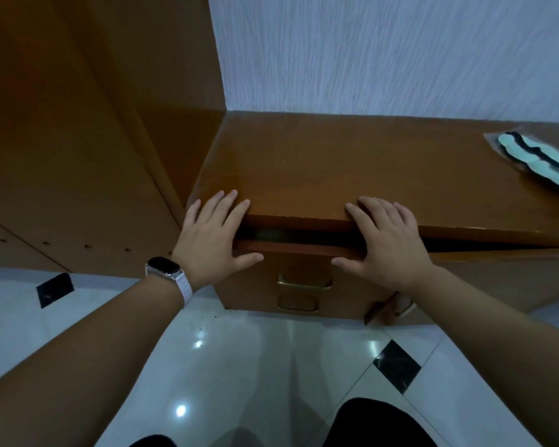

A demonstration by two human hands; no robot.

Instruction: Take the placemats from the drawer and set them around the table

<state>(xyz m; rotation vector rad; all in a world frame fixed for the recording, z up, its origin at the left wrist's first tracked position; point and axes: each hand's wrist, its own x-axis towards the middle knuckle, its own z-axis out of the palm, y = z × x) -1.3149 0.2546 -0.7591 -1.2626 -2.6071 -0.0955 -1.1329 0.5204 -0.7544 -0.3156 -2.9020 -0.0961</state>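
Note:
A brown wooden chest (352, 162) stands against the white wall. Its top drawer (297, 246) is out by a narrow gap, and the inside is too dark to see. My left hand (213, 230) lies flat over the left end of the drawer front, fingers straight and reaching onto the chest top. My right hand (384, 240) lies flat over the drawer front further right, fingers spread, thumb against the front. A stack of pale green scalloped placemats (536, 162) with dark edges lies on the chest top at the far right, away from both hands.
Two brass recessed handles (305, 280) sit on the drawer fronts below my hands. A tall brown cabinet (78, 140) stands at the left. The floor (239, 366) is glossy white tile with black diamond insets. A white-strapped watch (168, 272) is on my left wrist.

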